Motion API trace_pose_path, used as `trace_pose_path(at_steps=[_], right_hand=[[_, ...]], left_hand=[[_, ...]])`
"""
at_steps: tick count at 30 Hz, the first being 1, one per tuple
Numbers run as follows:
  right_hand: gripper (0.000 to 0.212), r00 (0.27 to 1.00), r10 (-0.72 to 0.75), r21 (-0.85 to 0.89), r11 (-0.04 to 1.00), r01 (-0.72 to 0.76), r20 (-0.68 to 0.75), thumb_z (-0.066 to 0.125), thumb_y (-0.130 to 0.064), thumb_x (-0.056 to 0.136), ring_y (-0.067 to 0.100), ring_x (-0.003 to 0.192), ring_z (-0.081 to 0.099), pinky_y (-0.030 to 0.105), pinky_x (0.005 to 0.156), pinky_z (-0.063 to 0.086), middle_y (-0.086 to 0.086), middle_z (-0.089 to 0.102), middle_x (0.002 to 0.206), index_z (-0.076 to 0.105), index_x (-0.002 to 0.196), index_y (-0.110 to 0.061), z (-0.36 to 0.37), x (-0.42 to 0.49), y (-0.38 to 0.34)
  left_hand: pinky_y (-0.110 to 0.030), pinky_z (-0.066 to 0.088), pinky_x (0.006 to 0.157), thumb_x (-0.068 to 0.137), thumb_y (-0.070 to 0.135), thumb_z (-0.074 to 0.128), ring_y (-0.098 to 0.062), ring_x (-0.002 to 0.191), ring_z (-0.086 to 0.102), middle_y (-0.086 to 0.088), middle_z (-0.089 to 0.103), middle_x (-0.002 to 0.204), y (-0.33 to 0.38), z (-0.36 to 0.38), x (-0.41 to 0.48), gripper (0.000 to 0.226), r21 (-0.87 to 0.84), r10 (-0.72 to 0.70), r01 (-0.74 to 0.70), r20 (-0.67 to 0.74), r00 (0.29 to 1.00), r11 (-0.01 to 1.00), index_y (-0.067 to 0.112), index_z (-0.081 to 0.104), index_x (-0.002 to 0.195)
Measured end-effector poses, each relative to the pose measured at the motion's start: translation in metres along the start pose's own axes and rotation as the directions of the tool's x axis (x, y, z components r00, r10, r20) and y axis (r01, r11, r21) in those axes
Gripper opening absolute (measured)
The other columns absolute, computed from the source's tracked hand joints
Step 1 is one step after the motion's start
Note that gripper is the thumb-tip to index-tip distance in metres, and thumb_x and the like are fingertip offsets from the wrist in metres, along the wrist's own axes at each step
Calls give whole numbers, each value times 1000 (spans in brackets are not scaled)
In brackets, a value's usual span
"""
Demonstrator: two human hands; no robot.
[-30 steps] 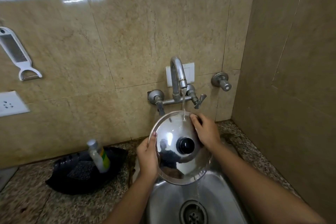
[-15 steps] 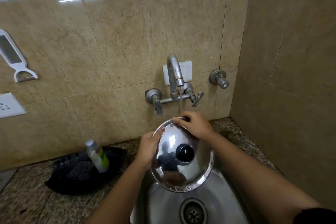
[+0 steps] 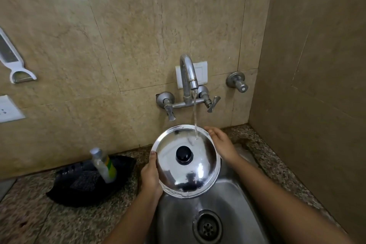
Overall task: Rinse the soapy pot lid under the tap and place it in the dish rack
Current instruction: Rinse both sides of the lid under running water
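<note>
Holding lid [image 3: 186,161] by opposite rims, left hand [image 3: 151,176] and right hand [image 3: 222,143] both gripping | tilting knob-side up under tap [image 3: 188,77] stream, over sink [image 3: 233,206], likely letting suds run off | rack not showing.

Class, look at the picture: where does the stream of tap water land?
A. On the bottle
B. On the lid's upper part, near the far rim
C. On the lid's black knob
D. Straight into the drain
B: the water stream strikes the lid above its knob, near the far rim.
</note>
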State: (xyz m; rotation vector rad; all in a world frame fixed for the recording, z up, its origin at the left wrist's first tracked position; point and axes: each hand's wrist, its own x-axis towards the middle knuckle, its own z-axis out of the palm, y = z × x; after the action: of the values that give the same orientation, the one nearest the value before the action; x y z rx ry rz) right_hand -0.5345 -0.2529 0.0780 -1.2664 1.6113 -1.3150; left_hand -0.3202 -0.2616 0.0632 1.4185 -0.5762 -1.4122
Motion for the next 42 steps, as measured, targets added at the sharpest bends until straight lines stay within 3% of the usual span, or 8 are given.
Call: trace_pose_path(at_steps=[8,13,17,22,28,34,38,42], right_hand=[[44,937,-330,-549,765,337,115,53,-15,94,7,130,37,32,112,28,-15,44,139,51,136,-29,-34,-22,16],[68,925,-295,-754,543,370,241,38,-60,83,10,146,12,34,116,-1,-14,23,157,28,146,-37,-56,-31,23],[58,861,-469,-760,483,435,195,31,-49,84,16,139,35,39,115,12,-5,48,145,51,135,-29,-63,-35,24],[24,758,-605,-619,504,602,244,52,-34,88,16,89,65,33,82,50,0,72,93,69,97,-19,-69,-29,12],[5,926,-329,-314,873,374,187,68,-22,85,6,81,63,28,71,52,-6,67,85,64,88,-21,-52,-18,-19],[28,987,-75,28,997,72,142,77,-9,76,30,90,69,46,85,56,17,73,94,67,102,-5,-31,10,-18],[34,998,-56,-204,977,60,27,69,-46,81,24,84,68,43,77,55,5,73,88,68,93,-15,-13,15,-17],[44,980,-192,-639,761,112,-57,46,-64,87,19,79,62,34,68,51,-2,68,87,59,92,-22,0,15,-27]], left_hand=[[-34,48,72,87,46,59,-29,82,59,-12,65,96,-3,26,8,44,-72,-108,105,-41,993,992,5,63,101],[-57,46,97,82,48,64,-35,101,60,-14,66,106,-8,49,8,43,-90,-197,200,36,980,976,7,60,91],[-55,49,90,80,55,63,-35,102,60,-14,64,98,-20,65,22,55,39,-319,317,125,939,948,5,61,104],[-32,57,48,96,20,50,-29,75,63,-19,65,86,-2,50,10,23,271,-410,346,234,881,898,0,58,103],[-46,51,86,91,60,38,-36,103,63,-22,70,110,8,28,18,65,125,-373,354,411,832,927,7,66,114],[-35,53,74,90,62,35,-21,92,71,-8,74,107,22,16,3,55,178,-27,-73,503,864,981,22,71,104],[-42,56,81,94,47,45,-30,91,70,-16,74,101,22,14,1,47,213,151,-248,388,909,945,8,70,103],[-39,57,77,94,47,47,-29,85,71,-12,75,93,16,16,0,47,168,140,-213,364,921,962,7,70,104]])
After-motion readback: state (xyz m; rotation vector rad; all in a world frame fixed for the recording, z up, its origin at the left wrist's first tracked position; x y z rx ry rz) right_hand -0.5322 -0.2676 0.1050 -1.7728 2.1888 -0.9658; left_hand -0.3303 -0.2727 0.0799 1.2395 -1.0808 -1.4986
